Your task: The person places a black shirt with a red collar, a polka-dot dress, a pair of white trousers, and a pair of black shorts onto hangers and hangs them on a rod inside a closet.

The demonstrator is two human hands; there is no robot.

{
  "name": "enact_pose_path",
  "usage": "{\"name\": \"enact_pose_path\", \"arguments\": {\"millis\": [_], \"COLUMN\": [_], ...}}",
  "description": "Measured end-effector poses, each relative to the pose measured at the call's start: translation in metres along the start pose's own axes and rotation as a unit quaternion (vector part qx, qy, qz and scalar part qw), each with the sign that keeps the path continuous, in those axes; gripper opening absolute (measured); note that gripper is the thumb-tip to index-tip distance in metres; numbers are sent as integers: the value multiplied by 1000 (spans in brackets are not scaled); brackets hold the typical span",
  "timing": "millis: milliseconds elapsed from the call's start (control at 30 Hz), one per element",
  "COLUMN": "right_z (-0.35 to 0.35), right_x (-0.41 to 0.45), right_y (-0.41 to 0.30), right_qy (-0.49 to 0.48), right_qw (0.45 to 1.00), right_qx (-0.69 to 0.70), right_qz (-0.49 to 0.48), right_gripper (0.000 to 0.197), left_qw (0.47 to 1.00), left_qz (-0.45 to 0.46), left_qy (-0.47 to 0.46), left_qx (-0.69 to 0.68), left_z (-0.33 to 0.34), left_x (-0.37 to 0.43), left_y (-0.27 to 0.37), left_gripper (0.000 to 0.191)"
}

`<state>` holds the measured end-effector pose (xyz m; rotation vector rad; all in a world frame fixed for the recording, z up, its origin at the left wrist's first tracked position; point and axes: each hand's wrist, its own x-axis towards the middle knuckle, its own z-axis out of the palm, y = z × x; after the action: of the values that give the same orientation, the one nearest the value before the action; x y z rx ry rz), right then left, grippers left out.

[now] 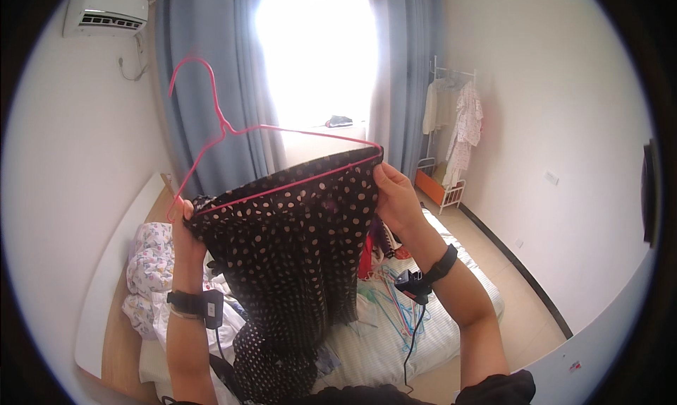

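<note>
A black polka-dot garment (296, 225) hangs in front of me, held up by its gathered waist edge. A pink clothes hanger (225, 127) sits at that waist, its hook pointing up and to the left. The hanger's right end is tucked into the waistband's right corner, where my right hand (394, 196) pinches the cloth. My left hand (189, 230) grips the left corner of the waist, close to the hanger's left end; most of its fingers are hidden. The garment's lower part drops toward the bed and my lap.
Below lies a bed (381, 352) with a striped sheet. Several loose hangers (404, 304) are heaped on it, beside piled clothes (381, 246). A floral quilt (151, 262) is bunched near the headboard (124, 294). A clothes rack (455, 124) stands by the blue curtains (211, 103).
</note>
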<state>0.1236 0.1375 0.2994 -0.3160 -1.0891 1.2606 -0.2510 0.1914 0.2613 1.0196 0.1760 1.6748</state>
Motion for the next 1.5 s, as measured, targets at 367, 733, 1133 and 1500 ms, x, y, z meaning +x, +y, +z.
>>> {"name": "enact_pose_path", "arguments": {"millis": [367,733,1133,1500], "right_z": [32,16,7,11], "right_x": [-2,0,-9,-14], "right_y": [10,-5,-18,-23], "right_qy": [101,58,44,52], "right_qw": [990,994,996,995], "right_qx": [83,8,-39,-68], "right_qz": [-60,-97,-63,-48], "right_gripper": [20,22,24,24], "left_qw": [982,990,993,996], "left_qz": [-83,-84,-77,-64], "left_qy": [8,-12,34,21], "left_qx": [-167,-115,-88,-53], "left_z": [3,14,31,22], "left_x": [0,-14,-21,-23], "left_y": [-10,0,10,8], "left_gripper": [42,43,46,45]}}
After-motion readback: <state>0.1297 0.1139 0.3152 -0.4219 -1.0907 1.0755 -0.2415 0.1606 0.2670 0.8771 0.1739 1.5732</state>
